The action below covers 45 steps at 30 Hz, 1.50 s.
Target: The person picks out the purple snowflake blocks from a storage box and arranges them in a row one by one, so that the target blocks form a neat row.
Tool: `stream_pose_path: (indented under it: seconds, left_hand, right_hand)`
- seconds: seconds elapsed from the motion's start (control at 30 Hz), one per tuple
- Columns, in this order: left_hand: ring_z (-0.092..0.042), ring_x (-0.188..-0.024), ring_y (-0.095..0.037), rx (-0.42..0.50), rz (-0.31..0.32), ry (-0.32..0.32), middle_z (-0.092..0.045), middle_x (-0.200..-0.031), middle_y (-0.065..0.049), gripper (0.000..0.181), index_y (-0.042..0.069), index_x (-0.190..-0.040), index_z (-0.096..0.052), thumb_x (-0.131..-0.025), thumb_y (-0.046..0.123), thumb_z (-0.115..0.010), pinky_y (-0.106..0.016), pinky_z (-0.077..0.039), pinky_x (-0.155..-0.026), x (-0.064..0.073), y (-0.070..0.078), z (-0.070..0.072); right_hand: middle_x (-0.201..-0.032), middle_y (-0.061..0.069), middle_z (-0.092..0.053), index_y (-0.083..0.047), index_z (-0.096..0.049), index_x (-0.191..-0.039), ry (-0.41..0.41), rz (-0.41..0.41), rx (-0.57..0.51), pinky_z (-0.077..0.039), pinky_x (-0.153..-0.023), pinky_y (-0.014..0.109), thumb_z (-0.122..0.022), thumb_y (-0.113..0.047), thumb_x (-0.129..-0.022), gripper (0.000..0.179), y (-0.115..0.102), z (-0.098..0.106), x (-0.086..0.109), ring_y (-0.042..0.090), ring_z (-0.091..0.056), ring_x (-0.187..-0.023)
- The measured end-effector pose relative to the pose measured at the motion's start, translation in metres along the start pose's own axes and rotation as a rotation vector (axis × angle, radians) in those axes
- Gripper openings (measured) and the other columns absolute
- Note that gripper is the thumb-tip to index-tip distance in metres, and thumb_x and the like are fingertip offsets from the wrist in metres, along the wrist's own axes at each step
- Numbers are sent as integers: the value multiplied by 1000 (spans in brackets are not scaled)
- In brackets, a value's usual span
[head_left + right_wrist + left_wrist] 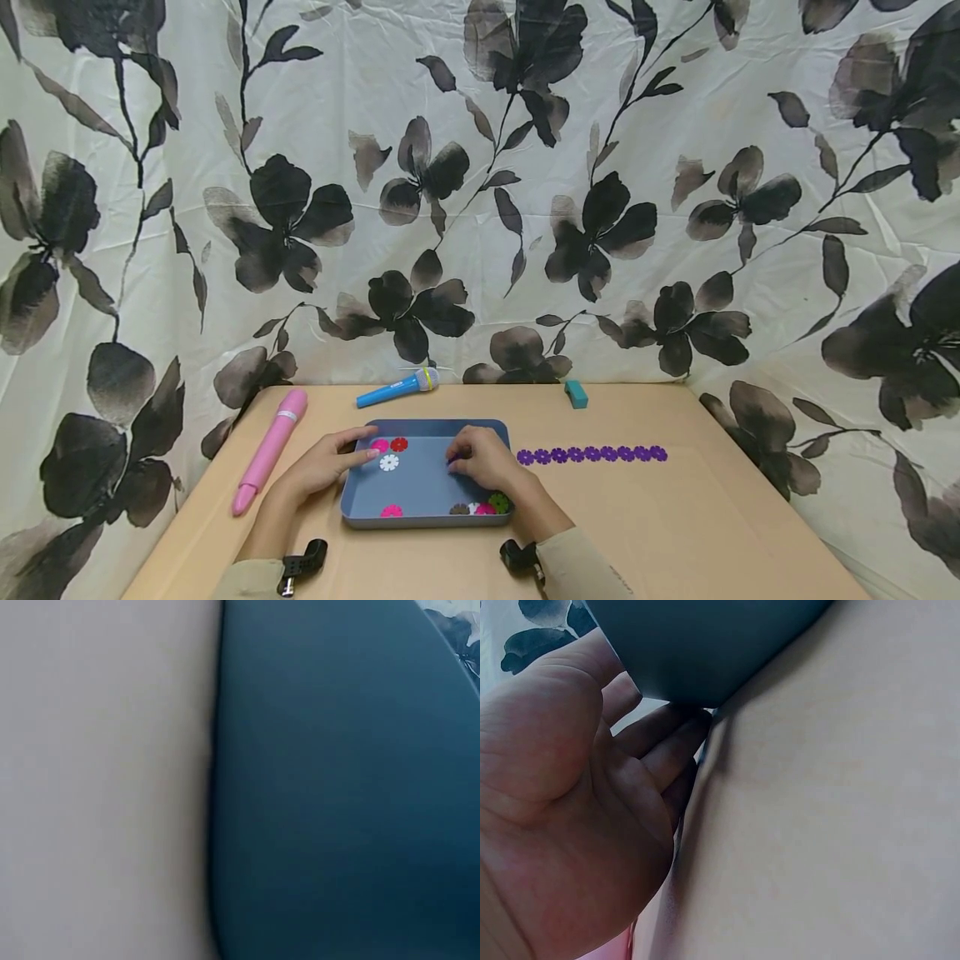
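Observation:
A blue-grey tray (423,487) lies on the table, holding flower-shaped pieces: a red one (399,444), a white one (388,462), pink ones, a brown one and a green one (498,502). My left hand (318,467) grips the tray's left side, thumb over the rim, and in the left wrist view its other fingers reach beneath the tray wall (697,652). Over the tray's right half, my right hand (487,458) pinches a small purple flower piece (452,459), mostly hidden by the fingers. The right wrist view shows only the tray's outer wall (337,787) and tabletop.
Right of the tray runs a straight row of several purple flower pieces (592,454). A teal block (576,394) and a blue toy microphone (397,388) lie near the table's back edge. A pink tube-shaped object (270,450) lies left of my left hand. A floral curtain (480,208) hangs behind.

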<state>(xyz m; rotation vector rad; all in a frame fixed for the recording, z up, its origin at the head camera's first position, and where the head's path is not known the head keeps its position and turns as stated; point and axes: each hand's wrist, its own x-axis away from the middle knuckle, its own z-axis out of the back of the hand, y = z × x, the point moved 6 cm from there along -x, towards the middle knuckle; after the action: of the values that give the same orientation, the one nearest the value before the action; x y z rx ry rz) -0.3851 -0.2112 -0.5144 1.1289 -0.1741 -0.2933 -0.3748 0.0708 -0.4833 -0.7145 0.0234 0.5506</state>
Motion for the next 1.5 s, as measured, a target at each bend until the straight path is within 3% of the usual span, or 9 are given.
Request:
stream_pose_path:
  seconds: [0.27,0.47,0.67,0.9,1.1,1.23,1.5]
  left_hand:
    - [-29,-155,-46,-11,-2,1,-42,-162,-22,66,7,-151,-54,-96,39,-74,-65,-25,-124,0,-1,1]
    - [-29,-155,-45,-2,6,-3,-43,-162,-21,66,9,-151,-55,-96,40,-74,-64,-26,-125,-1,-3,0]
    - [-30,-155,-45,-4,9,3,-43,-162,-21,65,10,-150,-56,-96,40,-74,-64,-25,-125,-1,-5,0]
    - [-37,-151,-36,-14,5,2,-45,-162,-17,63,11,-150,-56,-96,39,-74,-49,-36,-122,-2,-6,0]
    - [-30,-155,-43,-12,-13,-8,-42,-163,-21,63,8,-151,-55,-98,37,-73,-60,-29,-125,0,-1,1]
    - [-29,-155,-42,-1,1,-10,-41,-163,-20,63,9,-151,-55,-97,37,-73,-61,-29,-125,1,0,1]
    - [-32,-153,-43,-10,-12,-5,-41,-163,-22,62,9,-151,-55,-98,36,-73,-60,-33,-123,0,-1,0]
  right_hand:
    - [-108,1,-71,-4,-80,-108,50,58,-62,-59,-87,25,-77,-7,-94,15,-1,24,6,12,-65,-98]
    - [-116,2,-69,-9,-79,-113,115,5,-128,-61,-91,31,-74,-4,-96,18,12,52,16,17,-66,-102]
    - [-119,5,-70,-7,-77,-118,215,-26,-160,-62,-93,34,-73,1,-94,25,35,83,26,22,-70,-107]
    - [-118,7,-71,-6,-77,-116,309,-97,-180,-62,-92,31,-75,0,-93,24,68,117,45,23,-71,-107]
    - [-121,14,-71,0,-74,-120,353,-123,-155,-62,-94,36,-73,-3,-95,25,91,147,66,31,-71,-112]
    - [-120,16,-74,-2,-73,-124,421,-186,-147,-61,-96,40,-72,-7,-97,27,108,170,82,32,-71,-111]
    - [-125,19,-73,-3,-70,-131,487,-294,-140,-56,-85,16,-70,-14,-101,32,139,197,110,35,-68,-116]
